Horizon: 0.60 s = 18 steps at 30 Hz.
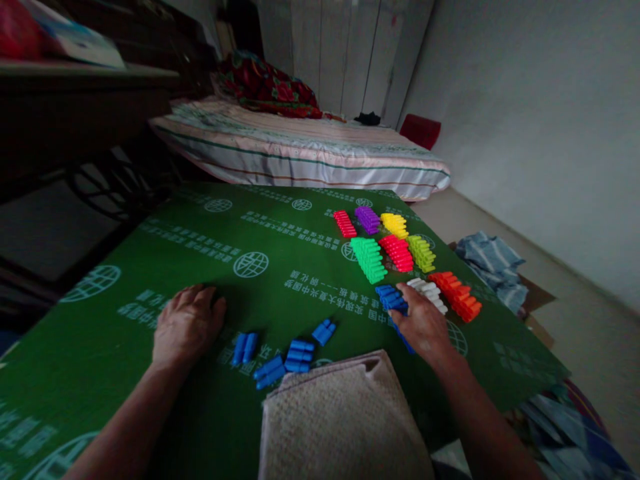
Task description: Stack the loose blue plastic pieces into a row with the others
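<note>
My right hand (424, 323) reaches over a row of blue bullet-shaped building blocks (389, 297), with fingers and thumb around its near end. More blue blocks (406, 341) show under the palm, partly hidden by it. My left hand (189, 321) rests palm down on the green board (200, 400), holding nothing, its fingers loosely bent and the thumb apart. Between the hands lie small joined groups of blue blocks: a pair (245, 348), another group (269, 371), a bigger cluster (300, 355) and a small piece (324, 331).
Joined rows of blocks stand at the board's right: green (369, 260), red (397, 253), purple (367, 220), yellow (395, 225), lime (421, 253), white (428, 295) and orange (456, 295). A folded beige cloth (340, 420) lies in front. Behind is a bed (310, 150).
</note>
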### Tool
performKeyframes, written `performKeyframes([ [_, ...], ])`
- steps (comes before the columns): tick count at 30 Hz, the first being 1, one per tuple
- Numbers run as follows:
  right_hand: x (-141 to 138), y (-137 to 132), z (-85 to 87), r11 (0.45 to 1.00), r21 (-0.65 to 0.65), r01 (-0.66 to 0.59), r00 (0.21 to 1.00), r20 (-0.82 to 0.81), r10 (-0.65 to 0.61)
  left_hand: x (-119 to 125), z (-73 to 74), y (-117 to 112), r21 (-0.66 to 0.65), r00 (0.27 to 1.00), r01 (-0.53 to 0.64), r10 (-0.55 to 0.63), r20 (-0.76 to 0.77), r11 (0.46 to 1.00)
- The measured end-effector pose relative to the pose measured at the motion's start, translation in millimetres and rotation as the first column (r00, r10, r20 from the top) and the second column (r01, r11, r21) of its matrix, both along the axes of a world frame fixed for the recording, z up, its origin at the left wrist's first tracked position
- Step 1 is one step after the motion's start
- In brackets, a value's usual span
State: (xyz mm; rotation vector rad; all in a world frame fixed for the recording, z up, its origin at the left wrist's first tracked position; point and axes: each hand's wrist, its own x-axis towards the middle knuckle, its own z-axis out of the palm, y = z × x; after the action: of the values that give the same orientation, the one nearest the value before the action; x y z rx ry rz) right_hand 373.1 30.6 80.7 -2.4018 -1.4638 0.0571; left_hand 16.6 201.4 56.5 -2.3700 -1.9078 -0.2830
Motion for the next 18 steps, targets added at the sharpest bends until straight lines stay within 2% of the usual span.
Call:
performKeyframes([
  [18, -1.6, 3.6, -0.1, 0.999, -0.04, 0.017, 0.999, 0.032, -0.016, 1.1, 1.8, -1.8, 0.0, 1.0, 0.001, -0.001, -0.01, 1.0],
])
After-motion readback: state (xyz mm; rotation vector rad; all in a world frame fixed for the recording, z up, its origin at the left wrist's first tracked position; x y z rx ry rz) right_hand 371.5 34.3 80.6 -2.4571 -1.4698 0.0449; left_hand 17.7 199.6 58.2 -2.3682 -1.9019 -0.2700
